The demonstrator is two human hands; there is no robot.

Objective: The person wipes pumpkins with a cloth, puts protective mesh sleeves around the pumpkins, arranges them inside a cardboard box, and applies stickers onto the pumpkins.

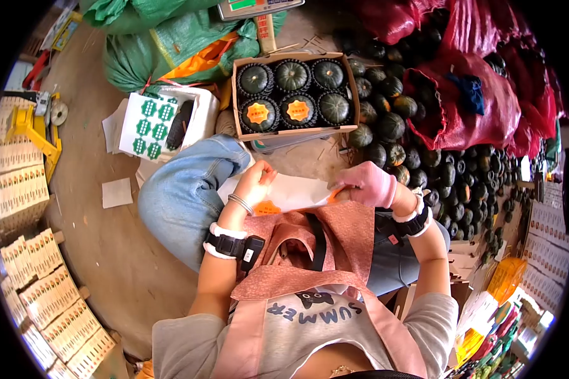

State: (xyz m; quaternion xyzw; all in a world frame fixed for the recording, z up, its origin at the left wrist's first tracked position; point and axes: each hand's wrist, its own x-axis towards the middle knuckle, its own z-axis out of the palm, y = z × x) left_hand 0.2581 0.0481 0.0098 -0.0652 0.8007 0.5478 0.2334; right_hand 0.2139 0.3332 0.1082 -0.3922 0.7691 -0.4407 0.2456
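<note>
A white backing sheet [300, 191] with orange stickers lies across my lap. My right hand [365, 184], in a pink glove, grips the sheet's right end, where an orange sticker edge shows by the fingers. My bare left hand [256, 182] is curled over the sheet's left part, fingertips pressed together; whether anything is between them is hidden. An orange sticker [267, 208] shows beside that wrist. Ahead, an open cardboard box [295, 134] holds several dark green pumpkins in black foam nets. Two front pumpkins, the left [257, 114] and the middle [298, 110], bear orange stickers.
Loose pumpkins [392, 126] and red mesh bags [468, 101] spread on the right. At front left, a white foam box [202, 104] carries a sheet of green stickers [150, 126]. Green sacks [133, 60] and a scale [253, 7] stand behind. Stacked cartons [57, 303] line the left.
</note>
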